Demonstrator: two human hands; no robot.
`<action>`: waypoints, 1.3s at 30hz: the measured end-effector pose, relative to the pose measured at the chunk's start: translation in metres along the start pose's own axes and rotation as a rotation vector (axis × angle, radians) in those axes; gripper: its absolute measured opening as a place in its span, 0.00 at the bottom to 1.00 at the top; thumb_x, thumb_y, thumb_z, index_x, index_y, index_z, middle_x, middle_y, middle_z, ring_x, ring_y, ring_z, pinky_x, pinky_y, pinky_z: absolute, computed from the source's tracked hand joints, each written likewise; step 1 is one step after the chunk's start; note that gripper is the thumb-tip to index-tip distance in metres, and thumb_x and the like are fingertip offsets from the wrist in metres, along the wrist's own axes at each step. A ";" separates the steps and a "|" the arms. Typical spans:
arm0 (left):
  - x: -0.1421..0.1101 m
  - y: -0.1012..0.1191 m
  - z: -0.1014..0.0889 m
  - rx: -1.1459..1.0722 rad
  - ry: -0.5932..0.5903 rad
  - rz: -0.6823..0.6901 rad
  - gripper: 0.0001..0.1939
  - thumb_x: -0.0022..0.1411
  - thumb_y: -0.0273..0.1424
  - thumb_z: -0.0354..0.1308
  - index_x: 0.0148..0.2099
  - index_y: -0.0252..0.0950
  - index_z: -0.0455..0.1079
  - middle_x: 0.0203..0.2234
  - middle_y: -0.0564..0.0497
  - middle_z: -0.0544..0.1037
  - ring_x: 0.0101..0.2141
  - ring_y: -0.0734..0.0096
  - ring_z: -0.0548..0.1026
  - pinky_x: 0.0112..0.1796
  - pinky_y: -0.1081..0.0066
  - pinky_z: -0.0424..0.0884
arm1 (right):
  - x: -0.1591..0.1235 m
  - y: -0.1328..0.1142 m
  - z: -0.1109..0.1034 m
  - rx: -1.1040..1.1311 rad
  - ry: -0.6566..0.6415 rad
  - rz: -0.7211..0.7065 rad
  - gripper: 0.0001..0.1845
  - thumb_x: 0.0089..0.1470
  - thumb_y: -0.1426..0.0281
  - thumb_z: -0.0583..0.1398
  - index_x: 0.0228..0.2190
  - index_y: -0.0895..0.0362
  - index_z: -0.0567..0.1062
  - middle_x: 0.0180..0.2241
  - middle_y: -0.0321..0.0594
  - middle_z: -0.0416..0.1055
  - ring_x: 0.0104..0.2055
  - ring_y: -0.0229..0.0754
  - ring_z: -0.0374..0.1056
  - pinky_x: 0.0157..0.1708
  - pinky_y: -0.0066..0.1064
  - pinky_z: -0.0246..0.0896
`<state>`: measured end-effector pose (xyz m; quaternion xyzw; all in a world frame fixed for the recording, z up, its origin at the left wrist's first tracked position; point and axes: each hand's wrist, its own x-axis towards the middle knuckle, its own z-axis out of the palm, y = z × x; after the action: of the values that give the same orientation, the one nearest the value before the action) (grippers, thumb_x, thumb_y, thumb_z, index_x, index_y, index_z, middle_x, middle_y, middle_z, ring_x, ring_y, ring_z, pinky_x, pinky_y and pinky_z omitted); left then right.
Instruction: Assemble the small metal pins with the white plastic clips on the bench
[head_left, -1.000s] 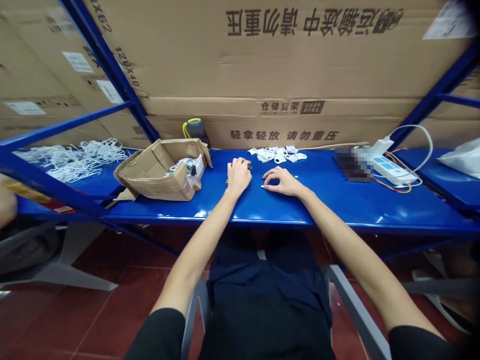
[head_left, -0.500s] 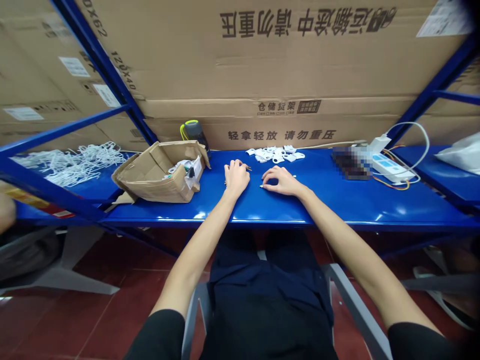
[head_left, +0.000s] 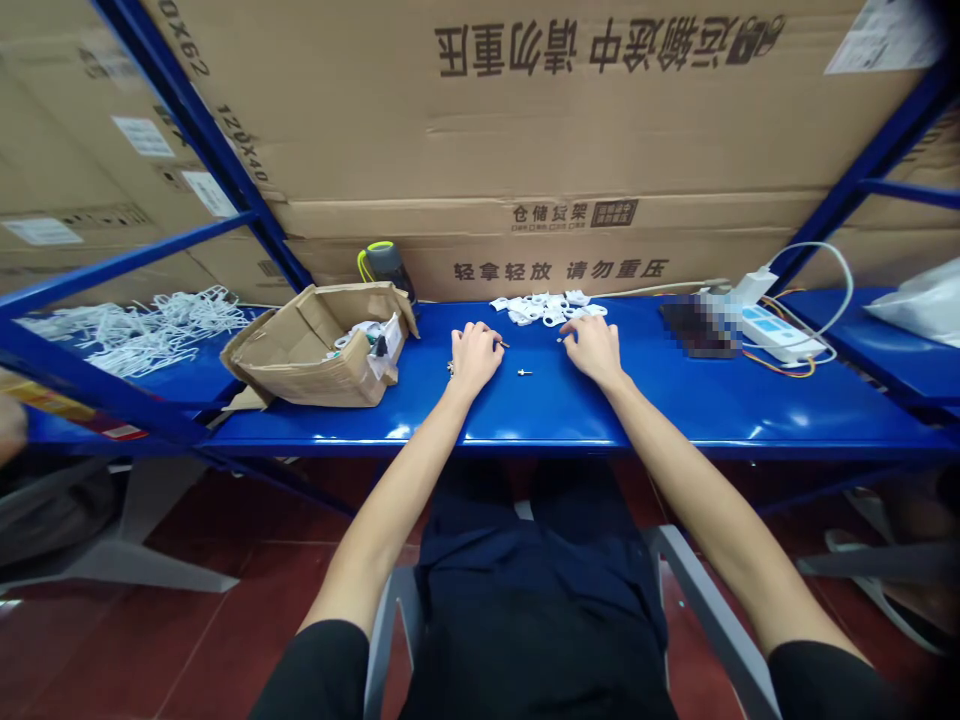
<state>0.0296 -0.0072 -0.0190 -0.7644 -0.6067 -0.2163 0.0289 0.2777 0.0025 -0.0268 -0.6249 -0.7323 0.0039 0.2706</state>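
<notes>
My left hand (head_left: 474, 353) rests on the blue shelf (head_left: 675, 405), fingers curled round a thin dark rod whose tip pokes out to the right. My right hand (head_left: 590, 345) lies further back, its fingers bent, reaching to the edge of a heap of small white plastic parts (head_left: 544, 308). Whether it holds anything is hidden. A small metal screw (head_left: 523, 373) lies on the shelf between both hands.
An open cardboard box (head_left: 319, 345) with white parts stands left of my hands, a dark bottle (head_left: 384, 264) behind it. White hangers (head_left: 142, 318) are piled far left. A power strip (head_left: 772, 330) with cables and a dark object lie at right. Big cartons line the back.
My right hand has left the small screw and moved back and to the right, up to the heap of white parts. My left hand has stayed put.
</notes>
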 end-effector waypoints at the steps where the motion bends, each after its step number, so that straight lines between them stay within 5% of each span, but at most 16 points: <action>1: 0.000 0.000 0.000 -0.013 -0.005 0.013 0.14 0.75 0.30 0.56 0.50 0.41 0.84 0.54 0.42 0.82 0.57 0.46 0.74 0.58 0.47 0.67 | 0.000 0.002 0.001 -0.002 -0.003 0.002 0.15 0.68 0.70 0.57 0.45 0.55 0.84 0.54 0.60 0.79 0.62 0.70 0.66 0.57 0.62 0.60; 11: 0.002 -0.001 0.001 -0.068 -0.072 0.083 0.13 0.79 0.33 0.56 0.51 0.43 0.84 0.53 0.44 0.82 0.57 0.50 0.73 0.58 0.52 0.66 | 0.001 0.013 0.015 -0.016 0.025 -0.099 0.18 0.71 0.61 0.58 0.40 0.53 0.87 0.47 0.58 0.80 0.57 0.67 0.66 0.53 0.59 0.62; 25: -0.002 0.006 0.003 -0.085 -0.150 0.262 0.15 0.82 0.35 0.52 0.53 0.41 0.80 0.56 0.45 0.81 0.57 0.54 0.74 0.60 0.56 0.66 | -0.003 -0.018 0.015 0.206 -0.157 -0.344 0.10 0.68 0.64 0.62 0.43 0.50 0.86 0.49 0.43 0.85 0.53 0.58 0.72 0.54 0.50 0.61; 39: 0.004 0.001 0.004 -0.082 -0.131 0.318 0.12 0.79 0.37 0.59 0.54 0.45 0.84 0.52 0.47 0.83 0.55 0.54 0.75 0.57 0.56 0.65 | -0.001 -0.020 0.017 0.105 -0.148 -0.382 0.14 0.71 0.64 0.60 0.42 0.51 0.87 0.50 0.46 0.84 0.56 0.60 0.71 0.52 0.50 0.61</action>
<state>0.0325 -0.0025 -0.0209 -0.8636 -0.4696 -0.1832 -0.0081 0.2526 0.0029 -0.0350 -0.4579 -0.8541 0.0367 0.2440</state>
